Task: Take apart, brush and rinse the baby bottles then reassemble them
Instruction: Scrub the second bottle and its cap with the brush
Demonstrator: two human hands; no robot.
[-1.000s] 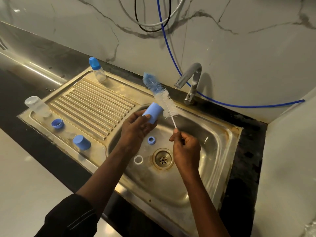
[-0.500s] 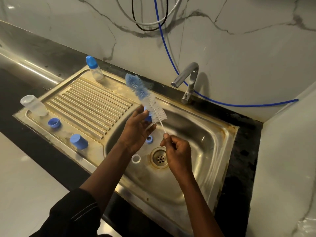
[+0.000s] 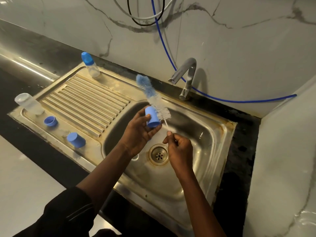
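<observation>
My left hand point(image 3: 139, 132) grips a blue bottle cap point(image 3: 151, 117) over the sink basin point(image 3: 193, 151). My right hand point(image 3: 179, 147) pinches the thin white handle of a bottle brush point(image 3: 152, 98), whose white and blue bristles lie against the far side of the cap and point up to the left. On the drainboard point(image 3: 89, 103) stand an assembled baby bottle with a blue cap point(image 3: 90, 66), a clear bottle body upside down point(image 3: 29, 103), a blue collar ring point(image 3: 50, 121) and another blue cap point(image 3: 76, 140). A white ring point(image 3: 136, 157) lies in the basin, partly hidden by my left wrist.
The drain point(image 3: 159, 154) sits in the basin's middle. A chrome tap point(image 3: 185, 77) stands at the back edge, with a blue hose point(image 3: 222, 98) running behind it. Marble wall rises behind and to the right. Dark counter point(image 3: 34, 146) borders the sink.
The brush has swung back and forth beside the cap. My left hand has turned the cap, which now shows fully again after being mostly covered half a second ago.
</observation>
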